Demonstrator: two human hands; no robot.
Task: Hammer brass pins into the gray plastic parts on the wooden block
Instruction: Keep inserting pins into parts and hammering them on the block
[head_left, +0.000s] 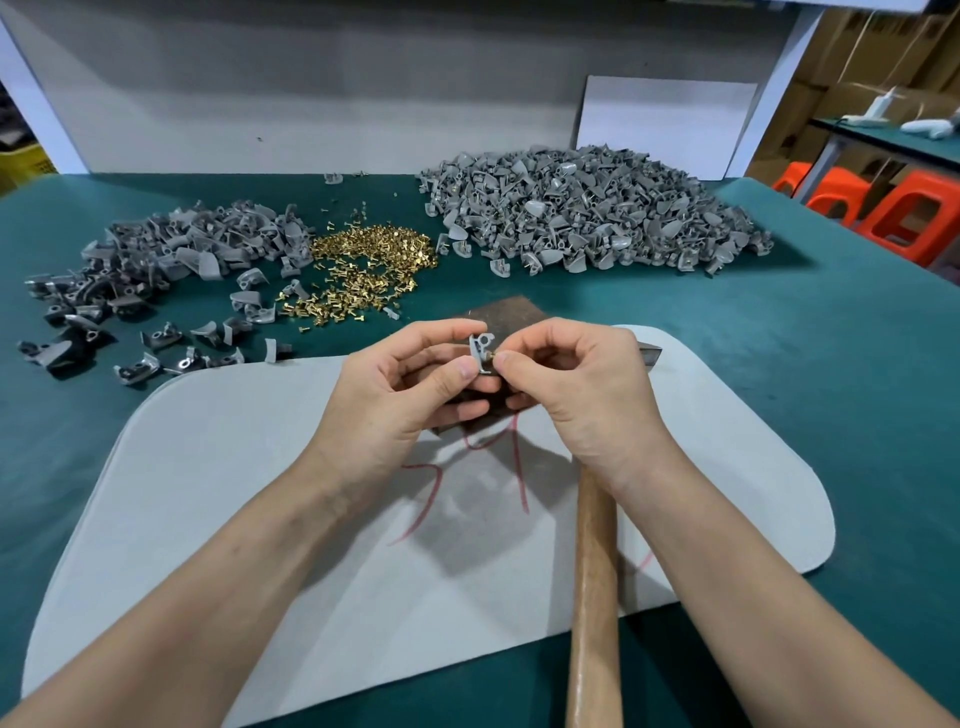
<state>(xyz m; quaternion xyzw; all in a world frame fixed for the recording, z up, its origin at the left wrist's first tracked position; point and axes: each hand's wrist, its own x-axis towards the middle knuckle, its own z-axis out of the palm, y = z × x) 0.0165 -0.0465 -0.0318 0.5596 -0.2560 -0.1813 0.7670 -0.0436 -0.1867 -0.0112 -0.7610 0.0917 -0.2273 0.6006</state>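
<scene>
1. The left hand (400, 384) has its grip clamped on one small gray plastic part (480, 351), with thumb and fingertips curled round it. It holds the part up just over the dark brown wooden block (504, 317), so the part isn't on the block.
2. The right hand (576, 384) has its grip pinched tight on a tiny brass pin (492, 356) between thumb and forefinger. The pin is right up against the side of the gray part. It's too small for me to tell if it's actually in a hole.
3. The block sits on a pale gray mat with rounded corners (260, 493) and is mostly hidden behind both hands. The mat has some red scribbled lines on it.
4. A hammer with a light wooden handle (592, 597) lies on the mat. The handle runs under the right wrist down to the near edge, and the dark metal head pokes out just past the right hand.
5. The mat is on a green tabletop (831, 338). On the far side there's a loose heap of brass pins (363, 260) in the middle. A big pile of gray plastic parts (587, 208) is to the right of it, and a smaller scattered pile of gray parts (182, 249) is to the left.
6. Way in the back there's a white board (665, 119) against the wall, and orange plastic stools (904, 218) off to the right.
</scene>
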